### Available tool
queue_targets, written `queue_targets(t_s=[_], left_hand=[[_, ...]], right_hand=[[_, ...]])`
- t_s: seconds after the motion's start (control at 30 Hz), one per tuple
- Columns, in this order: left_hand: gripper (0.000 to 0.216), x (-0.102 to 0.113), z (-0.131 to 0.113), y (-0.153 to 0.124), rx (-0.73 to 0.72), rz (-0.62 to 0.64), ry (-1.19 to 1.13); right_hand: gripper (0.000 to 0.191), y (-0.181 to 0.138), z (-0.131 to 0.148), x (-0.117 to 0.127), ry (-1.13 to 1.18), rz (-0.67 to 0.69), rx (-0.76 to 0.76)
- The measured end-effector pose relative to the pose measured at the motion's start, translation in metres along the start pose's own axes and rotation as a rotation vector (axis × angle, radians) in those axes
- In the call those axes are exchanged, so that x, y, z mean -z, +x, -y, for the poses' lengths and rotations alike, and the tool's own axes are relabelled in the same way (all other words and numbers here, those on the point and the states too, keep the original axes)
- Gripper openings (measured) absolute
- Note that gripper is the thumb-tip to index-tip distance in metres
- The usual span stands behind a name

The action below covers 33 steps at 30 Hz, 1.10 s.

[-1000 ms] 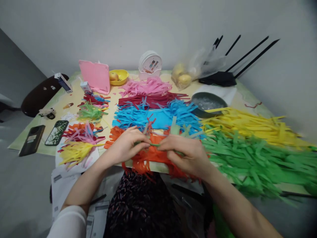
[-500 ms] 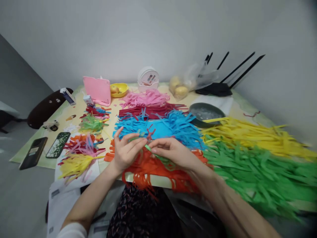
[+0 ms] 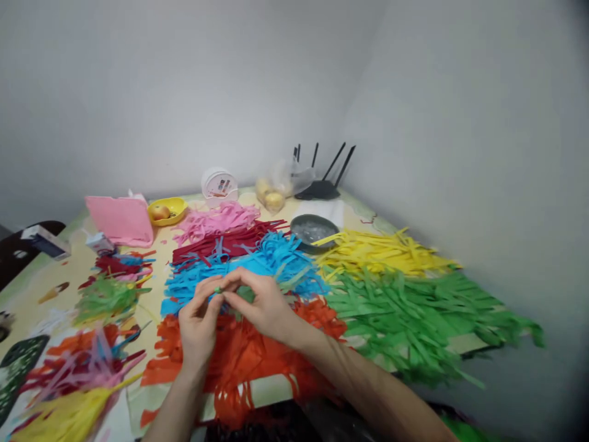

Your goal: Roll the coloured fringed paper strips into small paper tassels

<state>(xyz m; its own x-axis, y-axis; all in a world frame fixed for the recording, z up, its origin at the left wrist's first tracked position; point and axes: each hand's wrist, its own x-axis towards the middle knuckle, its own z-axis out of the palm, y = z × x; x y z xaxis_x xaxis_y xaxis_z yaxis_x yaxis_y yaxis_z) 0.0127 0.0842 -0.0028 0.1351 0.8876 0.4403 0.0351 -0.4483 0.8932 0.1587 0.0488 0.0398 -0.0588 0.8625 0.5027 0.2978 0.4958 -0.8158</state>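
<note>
My left hand [image 3: 199,319] is closed in a pinch, fingertips meeting those of my right hand [image 3: 263,304]. Between them sits a small twisted bit of green crepe paper [image 3: 218,290]. More green strips show beneath and behind my right hand. Under both hands lies fringed orange paper [image 3: 262,356], reaching over the table's front edge. Just beyond is fringed blue paper [image 3: 285,252], then dark red strips [image 3: 216,245] and pink strips [image 3: 225,218]. To the right are a green fringe pile [image 3: 400,313] and a yellow fringe pile [image 3: 391,252].
Finished-looking multicoloured tassels [image 3: 92,362] lie at the left, near a patterned phone case [image 3: 18,374]. Behind stand a pink tablet case [image 3: 122,221], a yellow fruit bowl [image 3: 177,205], a dark bowl [image 3: 315,230] and a black router [image 3: 319,190] by the wall.
The view has swung right, so the table's things appear farther left. My hands have drawn together, and both now pinch the green paper at one spot.
</note>
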Motion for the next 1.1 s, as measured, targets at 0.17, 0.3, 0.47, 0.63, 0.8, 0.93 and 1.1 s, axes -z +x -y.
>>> queue_targets(t_s=[0.17,0.3,0.47,0.63,0.8,0.93,1.1], left_hand=[[0.016,0.003,0.018,0.010,0.121,-0.293,-0.006],[0.015,0.008,0.023,0.011,0.122,-0.431,-0.039],[0.022,0.007,0.023,0.004,0.149,-0.368,-0.015],[0.020,0.003,0.019,0.002,0.106,-0.255,0.093],[0.014,0.000,0.020,0.004,0.084,-0.243,0.074],[0.014,-0.002,0.021,0.006,0.065,-0.241,0.054],[0.014,-0.005,0.018,0.006,0.029,-0.227,0.075]], right_hand=[[0.015,0.037,-0.046,0.049,-0.457,0.057,0.039],[0.028,0.074,-0.114,0.147,-0.859,-0.048,-0.477],[0.028,0.076,-0.187,0.204,-0.994,0.123,-0.729],[0.036,0.068,-0.219,0.199,-1.087,0.224,-0.838],[0.036,0.064,-0.223,0.197,-1.148,0.267,-0.874],[0.029,0.062,-0.209,0.199,-1.159,0.200,-0.839],[0.018,0.062,-0.159,0.184,-1.083,0.036,-0.667]])
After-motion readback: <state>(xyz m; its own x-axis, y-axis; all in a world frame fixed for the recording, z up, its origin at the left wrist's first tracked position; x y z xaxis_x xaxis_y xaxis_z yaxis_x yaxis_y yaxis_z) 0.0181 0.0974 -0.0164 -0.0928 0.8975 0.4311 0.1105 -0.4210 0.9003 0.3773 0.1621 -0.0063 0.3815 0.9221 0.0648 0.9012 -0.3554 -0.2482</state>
